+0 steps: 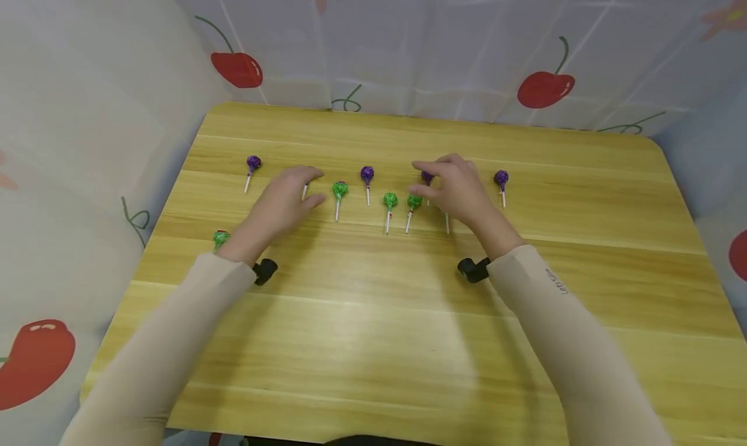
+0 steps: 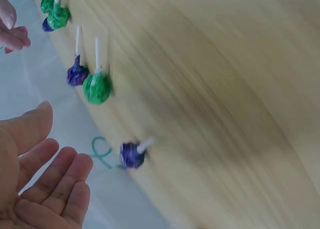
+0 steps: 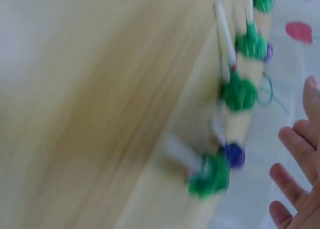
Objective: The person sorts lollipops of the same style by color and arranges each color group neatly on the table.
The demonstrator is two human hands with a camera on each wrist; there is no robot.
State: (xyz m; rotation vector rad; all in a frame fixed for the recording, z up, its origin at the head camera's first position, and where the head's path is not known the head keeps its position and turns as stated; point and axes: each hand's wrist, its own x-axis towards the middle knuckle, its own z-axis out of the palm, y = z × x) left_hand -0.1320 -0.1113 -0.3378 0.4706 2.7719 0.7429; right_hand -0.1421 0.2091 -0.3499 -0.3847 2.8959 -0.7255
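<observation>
Green-wrapped and purple-wrapped lollipops with white sticks lie in an uneven row across the wooden table. My left hand [image 1: 286,196], fingers extended and nothing held, is over a lollipop whose stick [image 1: 305,190] alone peeks out. Beside it lies a green lollipop [image 1: 340,190], then a purple lollipop [image 1: 367,174]. On the other side, my right hand [image 1: 461,190] reaches above the row with parted fingers and no object in its grasp. It partly hides a purple lollipop [image 1: 427,176] and another stick [image 1: 447,223]. Two green lollipops, one nearer the middle [image 1: 390,201], lie left of it.
At the far left is a purple lollipop [image 1: 253,163]; a green lollipop [image 1: 220,239] sits by the left cuff. Another purple lollipop [image 1: 502,177] lies right of the right hand. A cherry-print curtain [image 1: 408,57] hangs behind the wooden table [image 1: 362,349].
</observation>
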